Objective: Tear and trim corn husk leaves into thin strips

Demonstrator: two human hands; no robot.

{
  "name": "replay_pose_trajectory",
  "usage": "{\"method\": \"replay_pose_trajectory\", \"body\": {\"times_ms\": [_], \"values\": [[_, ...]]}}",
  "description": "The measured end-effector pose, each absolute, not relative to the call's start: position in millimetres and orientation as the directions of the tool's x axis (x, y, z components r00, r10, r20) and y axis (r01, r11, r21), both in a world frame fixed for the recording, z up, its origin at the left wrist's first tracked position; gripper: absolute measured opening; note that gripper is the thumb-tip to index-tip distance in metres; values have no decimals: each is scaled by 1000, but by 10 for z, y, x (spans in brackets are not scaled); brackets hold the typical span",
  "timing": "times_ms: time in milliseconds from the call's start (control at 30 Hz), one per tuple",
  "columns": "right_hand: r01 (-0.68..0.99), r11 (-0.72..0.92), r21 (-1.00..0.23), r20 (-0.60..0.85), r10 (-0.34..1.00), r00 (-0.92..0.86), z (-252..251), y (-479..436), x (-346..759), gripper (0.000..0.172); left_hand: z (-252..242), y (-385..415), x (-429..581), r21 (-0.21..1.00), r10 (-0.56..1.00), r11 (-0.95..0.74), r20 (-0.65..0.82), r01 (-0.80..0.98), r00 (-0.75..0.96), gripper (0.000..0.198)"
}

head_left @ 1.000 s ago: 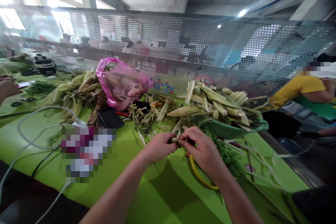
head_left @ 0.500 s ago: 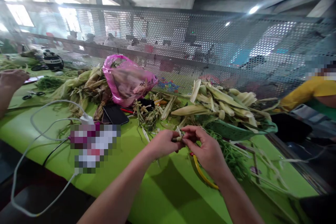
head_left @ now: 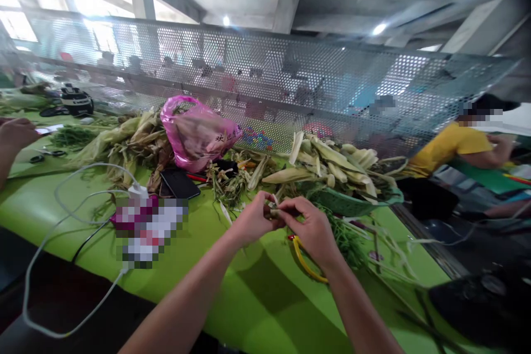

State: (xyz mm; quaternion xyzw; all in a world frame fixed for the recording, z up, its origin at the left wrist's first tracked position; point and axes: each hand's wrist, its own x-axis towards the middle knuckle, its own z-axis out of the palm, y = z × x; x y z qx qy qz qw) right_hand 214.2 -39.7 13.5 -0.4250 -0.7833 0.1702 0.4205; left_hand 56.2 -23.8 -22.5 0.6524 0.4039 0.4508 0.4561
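Note:
Over the near part of the green table (head_left: 199,265), my left hand (head_left: 254,220) pinches a small folded piece of corn husk (head_left: 274,210), pale green and whitish. Fingertips of my right hand (head_left: 309,227) close on the same piece from the other side; fingers hide most of it. Below my right hand lies a curved yellow handle (head_left: 305,264) with a red end. Just behind the hands is a heap of dry husk scraps (head_left: 230,185). To the right, a green basket (head_left: 352,203) bears a pile of corn husks (head_left: 332,163).
A pink plastic bag (head_left: 194,133), a dark phone (head_left: 180,182) and a white cable (head_left: 29,282) are left of my hands. Green strands (head_left: 348,240) lie right. Behind stands a perforated metal screen (head_left: 265,88). Another person's hand (head_left: 16,133) is far left; a person in yellow (head_left: 452,146) sits right.
The view has turned slightly right and up, so the table's things appear shifted left. Both hands still grip the husk piece, with fingers drawn slightly closer around it.

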Motion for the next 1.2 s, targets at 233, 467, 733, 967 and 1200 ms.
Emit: {"method": "replay_pose_trajectory", "body": {"times_ms": [233, 467, 733, 967, 1200], "values": [[565, 583, -584, 574, 788, -221, 179, -403, 2199, 14, -94, -277, 502, 984, 935, -171, 178, -51, 307, 25], [598, 576, -558, 583, 785, -212, 171, -386, 2206, 15, -140, -254, 517, 940, 924, -336, 315, 67, 217, 6], [598, 547, -586, 565, 805, -182, 187, -383, 2217, 11, -112, -256, 540, 961, 939, -249, 270, -120, 213, 6], [618, 555, -556, 579, 793, -191, 230, -416, 2223, 10, 27, -329, 498, 977, 954, -143, 178, -158, 241, 4], [691, 614, -381, 534, 757, -377, 261, -478, 2189, 13, 28, -362, 432, 900, 916, -362, 296, 241, 271, 17]]}}
